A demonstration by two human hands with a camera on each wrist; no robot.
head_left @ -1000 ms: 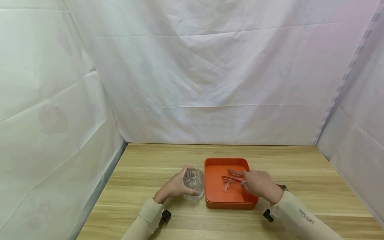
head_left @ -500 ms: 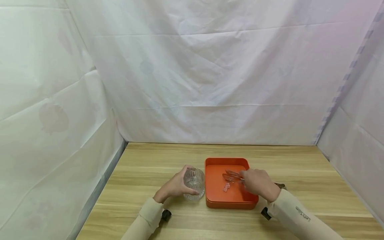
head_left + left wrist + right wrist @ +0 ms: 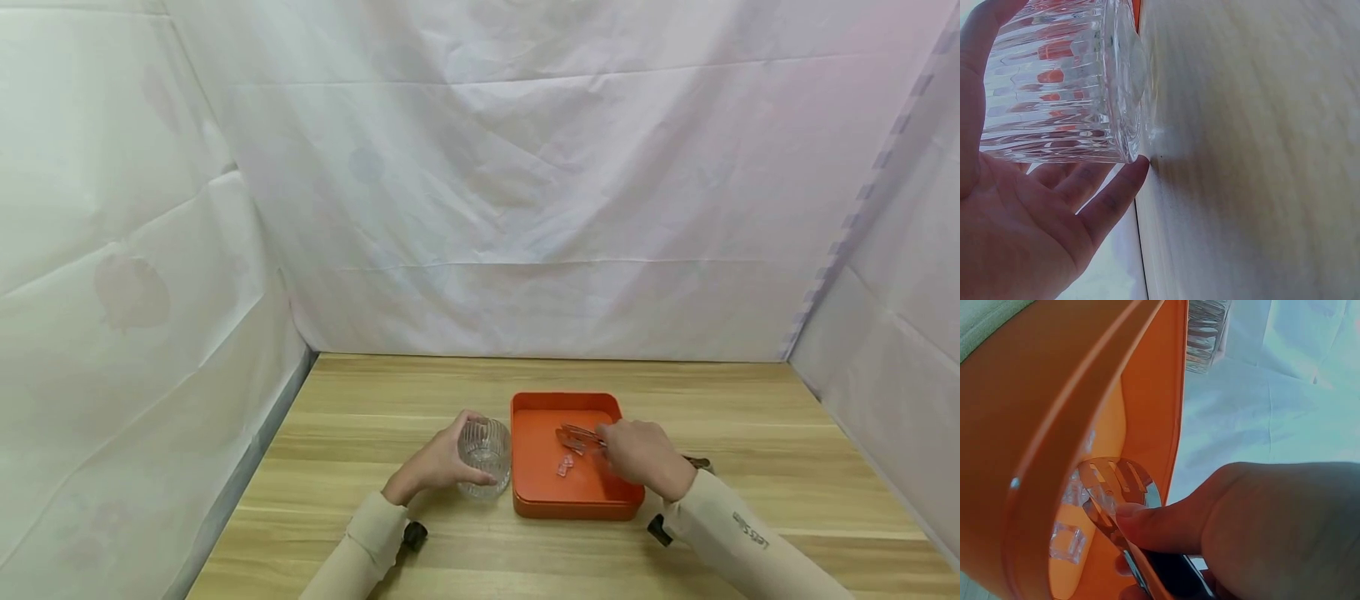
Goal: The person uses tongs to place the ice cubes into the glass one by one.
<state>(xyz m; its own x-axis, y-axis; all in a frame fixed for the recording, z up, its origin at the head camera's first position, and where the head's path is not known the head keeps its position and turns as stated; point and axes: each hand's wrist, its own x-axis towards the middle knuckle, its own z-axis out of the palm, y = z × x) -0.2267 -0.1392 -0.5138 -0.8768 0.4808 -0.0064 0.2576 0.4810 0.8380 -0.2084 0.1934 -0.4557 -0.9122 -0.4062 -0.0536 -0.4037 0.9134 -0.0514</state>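
A clear ribbed glass (image 3: 483, 457) stands on the table, left of an orange square tray (image 3: 577, 509). My left hand (image 3: 444, 458) holds the glass from its left side, thumb in front and fingers behind. Inside the tray are clear cubes like ice (image 3: 565, 465), also visible as a clear cube (image 3: 1067, 542) in the right wrist view. My right hand (image 3: 639, 454) grips metal tongs with slotted heads (image 3: 1113, 534), thumb on top, over the tray's right side. A clear piece seems to lie between the tong heads, which are close together.
The pale wooden table (image 3: 375, 408) runs back to a hanging white cloth (image 3: 510, 208), with more cloth at both sides. The tray's raised rim stands close beside the glass. A brownish end (image 3: 699, 462) sticks out behind the right wrist.
The tong heads, spread apart a second ago, have come closer together. My right hand has shifted slightly left; the left hand and the glass stay in place.
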